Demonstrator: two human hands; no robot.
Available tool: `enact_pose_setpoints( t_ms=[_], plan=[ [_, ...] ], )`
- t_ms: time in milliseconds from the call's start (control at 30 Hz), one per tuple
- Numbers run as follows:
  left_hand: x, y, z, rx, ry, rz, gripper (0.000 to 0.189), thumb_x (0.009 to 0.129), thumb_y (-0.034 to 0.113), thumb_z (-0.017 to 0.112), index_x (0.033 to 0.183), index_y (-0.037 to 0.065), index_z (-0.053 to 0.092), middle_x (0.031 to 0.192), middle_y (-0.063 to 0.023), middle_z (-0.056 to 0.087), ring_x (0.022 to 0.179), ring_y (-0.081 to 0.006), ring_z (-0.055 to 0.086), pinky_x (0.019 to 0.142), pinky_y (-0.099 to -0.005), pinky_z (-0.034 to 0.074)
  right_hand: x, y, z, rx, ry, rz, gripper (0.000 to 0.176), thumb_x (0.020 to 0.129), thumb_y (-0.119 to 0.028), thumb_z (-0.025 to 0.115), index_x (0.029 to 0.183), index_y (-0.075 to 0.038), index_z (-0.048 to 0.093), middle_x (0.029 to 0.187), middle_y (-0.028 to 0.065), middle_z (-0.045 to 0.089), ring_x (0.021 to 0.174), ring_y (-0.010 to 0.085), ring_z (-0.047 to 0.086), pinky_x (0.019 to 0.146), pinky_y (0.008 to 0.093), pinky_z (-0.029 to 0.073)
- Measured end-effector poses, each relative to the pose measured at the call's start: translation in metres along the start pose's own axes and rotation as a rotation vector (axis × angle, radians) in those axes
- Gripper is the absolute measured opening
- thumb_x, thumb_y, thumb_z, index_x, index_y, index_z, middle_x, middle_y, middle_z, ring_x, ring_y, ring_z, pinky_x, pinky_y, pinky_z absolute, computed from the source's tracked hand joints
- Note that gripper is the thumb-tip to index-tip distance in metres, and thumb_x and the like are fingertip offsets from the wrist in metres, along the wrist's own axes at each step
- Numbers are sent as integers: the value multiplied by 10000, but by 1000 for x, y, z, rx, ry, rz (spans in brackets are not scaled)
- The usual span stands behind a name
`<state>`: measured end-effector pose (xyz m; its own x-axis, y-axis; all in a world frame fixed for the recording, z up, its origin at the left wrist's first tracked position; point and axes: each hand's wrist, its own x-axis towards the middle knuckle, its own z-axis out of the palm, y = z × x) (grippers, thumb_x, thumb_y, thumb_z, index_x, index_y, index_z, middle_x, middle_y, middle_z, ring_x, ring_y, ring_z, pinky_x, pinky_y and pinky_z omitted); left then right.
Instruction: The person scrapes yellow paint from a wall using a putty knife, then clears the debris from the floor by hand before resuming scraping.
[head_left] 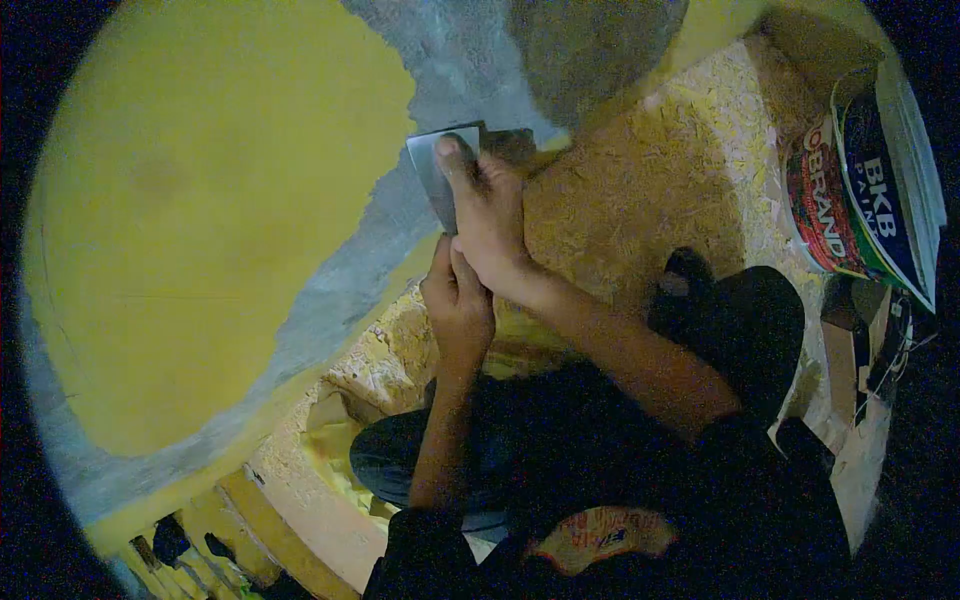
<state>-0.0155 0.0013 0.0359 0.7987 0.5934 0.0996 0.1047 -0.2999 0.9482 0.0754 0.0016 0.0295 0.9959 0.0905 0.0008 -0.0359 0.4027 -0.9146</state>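
A flat metal scraper [430, 172] with a bright broad edge lies against the wall, over the bare grey patch beside the yellow paint. My right hand [492, 215] is closed on it, thumb pressed flat along the face of the blade. Just below, my left hand [460, 305] is closed at the scraper's narrow lower end, its fingers touching the heel of my right hand. Any handle is hidden by both hands. Yellow paint [200, 220] covers much of the wall, with a ragged border against the grey surface [345, 290].
Yellow flakes litter the brown board floor [620, 190] along the wall. Paint buckets [865, 190] with printed labels stand at the right. My bent knees [755, 330] are close below my hands. Wooden strips [235, 520] lie at the lower left.
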Motion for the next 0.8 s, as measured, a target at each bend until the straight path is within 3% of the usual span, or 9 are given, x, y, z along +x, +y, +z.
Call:
enact_pose_setpoints(
  t_ms=[100,167,333,400,467,533,700,733,800],
  plan=[
    [0,2,3,-65,3,-83,276,939,218,347,836,2,484,543,-16,437,483,-55,393,429,-238,318,-1,-6,-4,13,5,49,332,856,-334,539,653,-74,507,579,-57,441,544,34,390,477,221,324],
    [8,1,4,3,-15,-2,275,936,214,348,835,-4,481,553,-27,453,502,-62,394,444,-250,326,6,-22,-8,98,-115,169,257,851,-238,530,748,-5,498,650,92,498,585,174,436,534,328,354],
    [-1,0,-1,17,-3,-19,272,935,212,348,830,-6,472,556,-36,454,520,-70,384,458,-261,327,1,-14,-5,9,-65,7,265,848,-242,534,715,-17,493,565,53,438,531,132,368,481,324,313],
    [3,2,0,-3,7,-45,271,935,211,348,824,-4,469,556,-35,450,523,-67,379,459,-260,325,0,-12,0,7,-4,97,271,846,-252,531,733,-8,496,592,73,456,547,147,389,494,337,323],
    [10,10,2,186,15,114,268,935,207,351,790,9,458,556,-20,440,511,-57,383,447,-251,319,6,-20,-7,20,-53,161,266,845,-248,531,759,2,500,623,90,473,566,170,408,515,345,335],
    [5,7,3,79,6,10,266,935,206,352,789,11,459,557,-11,437,506,-52,380,440,-247,314,6,-24,-8,39,-117,212,265,843,-245,532,785,12,503,654,107,490,586,193,426,536,353,346],
    [3,-5,-1,-59,-1,9,260,936,204,357,800,10,465,558,6,425,497,-42,367,428,-236,298,3,4,5,87,63,-157,324,844,-287,539,711,5,501,561,63,439,538,144,369,492,330,317],
    [4,2,-2,-52,-26,-59,265,937,207,354,802,9,467,559,7,425,498,-42,368,429,-234,301,-1,-14,-3,72,-42,140,317,835,-296,552,763,10,506,594,78,464,560,150,396,508,335,336],
    [4,14,0,-43,-51,-142,270,938,209,352,803,7,469,559,9,424,498,-42,368,431,-233,303,6,-23,-9,5,-64,147,311,832,-294,556,777,8,510,598,77,466,564,154,399,520,332,343]
  ],
)
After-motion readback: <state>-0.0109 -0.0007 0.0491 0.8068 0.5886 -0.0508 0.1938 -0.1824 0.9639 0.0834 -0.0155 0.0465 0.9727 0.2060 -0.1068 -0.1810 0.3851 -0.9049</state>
